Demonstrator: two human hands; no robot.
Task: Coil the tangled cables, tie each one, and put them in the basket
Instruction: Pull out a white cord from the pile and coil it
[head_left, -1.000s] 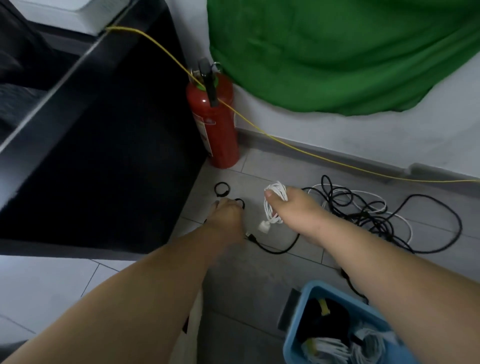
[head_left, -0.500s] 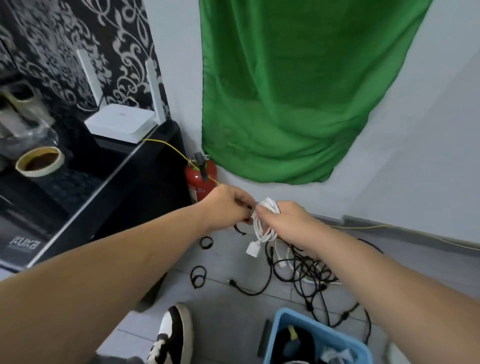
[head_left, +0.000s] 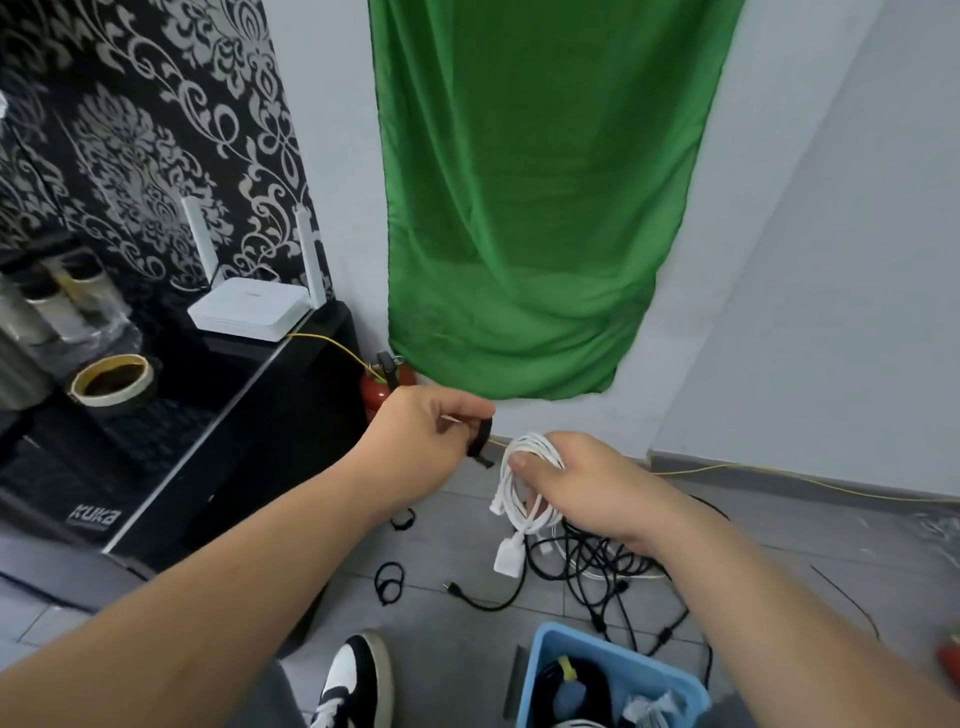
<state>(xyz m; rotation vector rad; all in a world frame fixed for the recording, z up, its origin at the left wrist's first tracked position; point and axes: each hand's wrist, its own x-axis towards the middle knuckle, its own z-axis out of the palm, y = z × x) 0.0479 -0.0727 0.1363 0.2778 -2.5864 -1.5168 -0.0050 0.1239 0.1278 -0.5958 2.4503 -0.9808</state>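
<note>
My right hand (head_left: 582, 488) grips a coiled white cable (head_left: 519, 493) held up in front of me, its white plug (head_left: 509, 556) dangling below. Just left of it, my left hand (head_left: 426, 441) pinches a short black cable tie (head_left: 480, 439) between thumb and fingers. The tie and the coil are a small gap apart. On the grey floor below lies a tangle of black and white cables (head_left: 608, 566). A blue basket (head_left: 540, 670) at the bottom edge holds coiled cables.
Two more black ties (head_left: 389, 579) (head_left: 404, 518) lie on the floor tiles. A black cabinet (head_left: 249, 431) with a white router (head_left: 249, 309) stands at left, a red fire extinguisher (head_left: 375, 392) beside it. A green cloth (head_left: 535, 208) hangs on the wall. My shoe (head_left: 353, 686) is below.
My left hand picked a black tie off the floor and rose with it. Both hands lifted from floor level, and the view tilted up. The left hand has now drawn slightly away from the coil.
</note>
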